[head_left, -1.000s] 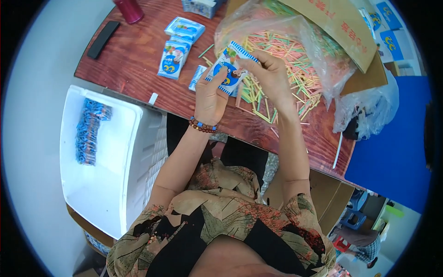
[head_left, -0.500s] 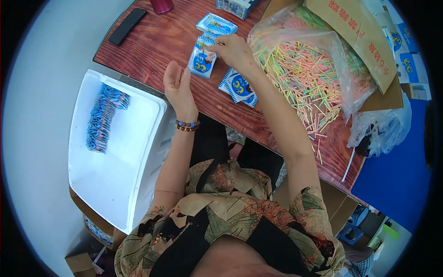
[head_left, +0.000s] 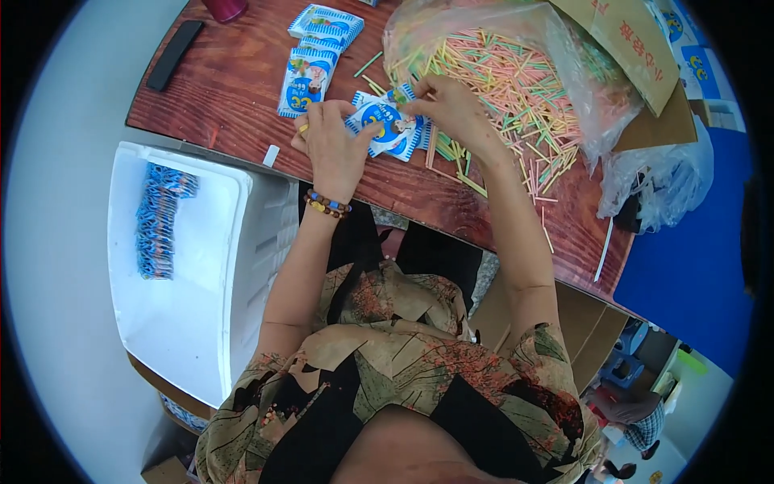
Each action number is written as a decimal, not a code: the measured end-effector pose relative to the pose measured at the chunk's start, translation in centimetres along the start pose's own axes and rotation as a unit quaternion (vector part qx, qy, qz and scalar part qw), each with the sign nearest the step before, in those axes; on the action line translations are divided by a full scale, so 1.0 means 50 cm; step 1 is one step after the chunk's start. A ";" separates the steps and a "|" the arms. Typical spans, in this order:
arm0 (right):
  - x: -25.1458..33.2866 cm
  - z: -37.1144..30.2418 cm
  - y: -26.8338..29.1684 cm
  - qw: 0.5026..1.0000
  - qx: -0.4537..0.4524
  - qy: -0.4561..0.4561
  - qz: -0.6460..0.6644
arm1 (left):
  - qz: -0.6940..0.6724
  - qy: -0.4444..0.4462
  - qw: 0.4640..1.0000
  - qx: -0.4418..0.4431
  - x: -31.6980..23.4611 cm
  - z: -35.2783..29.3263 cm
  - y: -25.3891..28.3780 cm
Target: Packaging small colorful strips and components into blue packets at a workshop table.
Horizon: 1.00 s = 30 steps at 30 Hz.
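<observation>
A blue-and-white packet (head_left: 389,123) is between my hands, near the table's front edge. My left hand (head_left: 333,149) has its thumb on the packet's left side, fingers curled. At its upper right corner, my right hand (head_left: 455,113) pinches it with thumb and fingertips. Another packet's edge shows beneath it on the right. Beyond my left hand lies an overlapping row of similar packets (head_left: 302,79). To the right, pastel paper-like sticks (head_left: 508,89) spill from a clear plastic bag (head_left: 568,60); some lie next to my right wrist.
A white foam box (head_left: 234,266) at the left holds a row of blue packets (head_left: 156,226). Farther back are a black bar-shaped object (head_left: 175,55) and a red cup-like object (head_left: 225,6). An open carton (head_left: 621,48) stands at the right. A small white strip (head_left: 272,156) lies near the table edge.
My right hand has moved from the packet row to the packet nearer me, and my left hand has come over to it. The view has shifted, and a white strip now lies on the table.
</observation>
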State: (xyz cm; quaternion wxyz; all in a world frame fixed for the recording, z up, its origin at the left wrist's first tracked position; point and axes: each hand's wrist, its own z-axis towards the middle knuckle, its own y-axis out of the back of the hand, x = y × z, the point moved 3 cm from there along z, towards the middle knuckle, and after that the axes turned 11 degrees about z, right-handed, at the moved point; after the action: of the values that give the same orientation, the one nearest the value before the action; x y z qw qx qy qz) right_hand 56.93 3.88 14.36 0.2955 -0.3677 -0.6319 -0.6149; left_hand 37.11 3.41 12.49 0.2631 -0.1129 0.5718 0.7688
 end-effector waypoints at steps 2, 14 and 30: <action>-0.003 0.002 -0.001 0.999 -0.010 0.006 0.039 | 0.003 0.015 1.000 -0.018 0.003 0.004 0.001; 0.034 -0.028 0.014 0.939 -0.181 0.293 0.015 | -0.090 -0.005 0.995 -0.048 0.005 0.018 0.018; 0.041 -0.054 0.012 0.949 -0.009 0.092 0.301 | -0.552 0.048 0.830 0.064 -0.039 0.034 0.057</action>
State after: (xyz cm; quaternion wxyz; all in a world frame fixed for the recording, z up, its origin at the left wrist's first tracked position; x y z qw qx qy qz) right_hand 56.07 1.41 16.60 0.5205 -0.4855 -0.4564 -0.5338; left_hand 37.43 3.86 16.30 0.6227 -0.4298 0.4738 0.4506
